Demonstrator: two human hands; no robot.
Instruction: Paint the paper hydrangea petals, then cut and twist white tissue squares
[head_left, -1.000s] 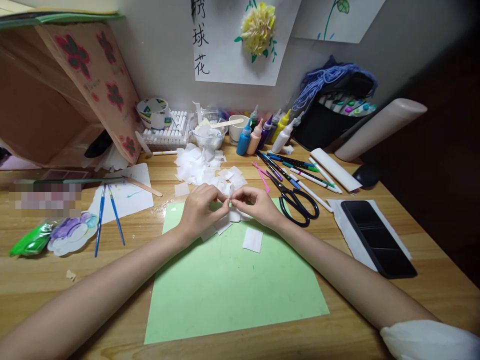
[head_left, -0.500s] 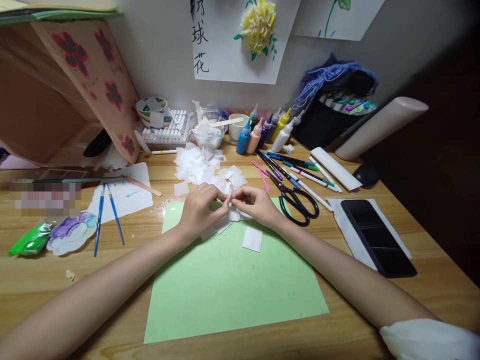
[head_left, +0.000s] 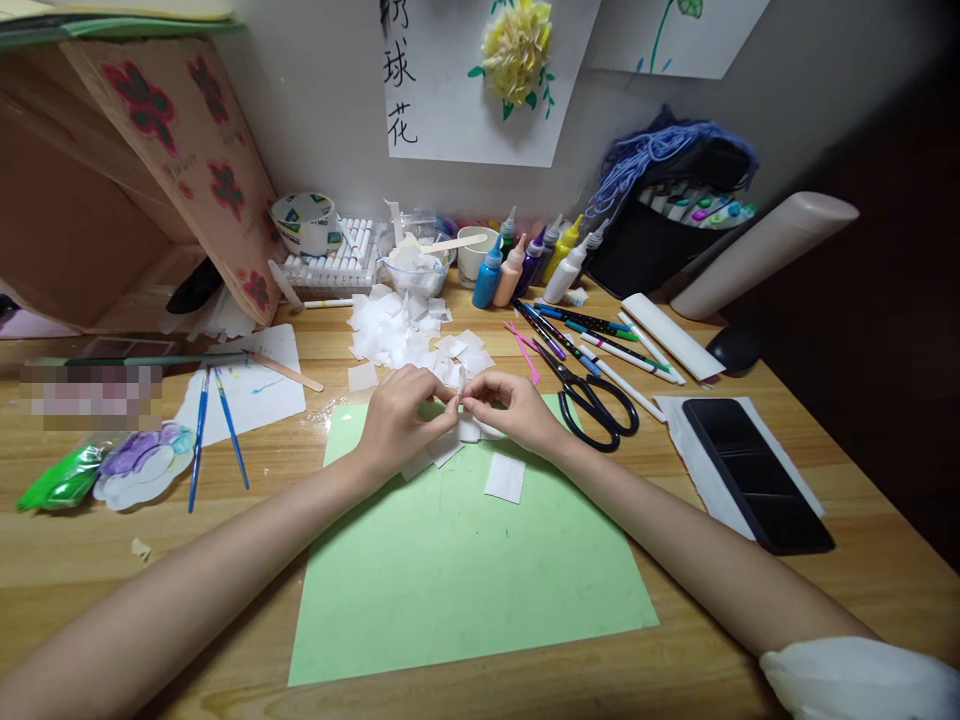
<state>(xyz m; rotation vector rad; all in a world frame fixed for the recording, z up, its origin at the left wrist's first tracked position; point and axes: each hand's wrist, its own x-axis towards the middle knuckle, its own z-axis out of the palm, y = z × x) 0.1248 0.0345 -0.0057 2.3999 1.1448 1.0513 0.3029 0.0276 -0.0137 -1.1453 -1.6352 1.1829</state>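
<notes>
My left hand (head_left: 409, 415) and my right hand (head_left: 510, 410) meet over the far edge of a green sheet of paper (head_left: 465, 580). Both are closed in a pinch, fingertips almost touching, on one small piece of white paper (head_left: 461, 382); most of it is hidden by the fingers. Beneath them lie a few white paper squares (head_left: 448, 450), partly covered by my hands. A single white square (head_left: 505, 478) rests on the green sheet, nearer to me. Just beyond my hands spreads a loose pile of white paper squares (head_left: 390, 330).
Black-handled scissors (head_left: 592, 400) and several pens (head_left: 622, 345) lie right of my right hand, with a phone (head_left: 754, 475) farther right. Paint bottles (head_left: 517, 270) and a bowl of scraps (head_left: 416, 270) stand at the back. Two blue brushes (head_left: 199, 440) are on the left.
</notes>
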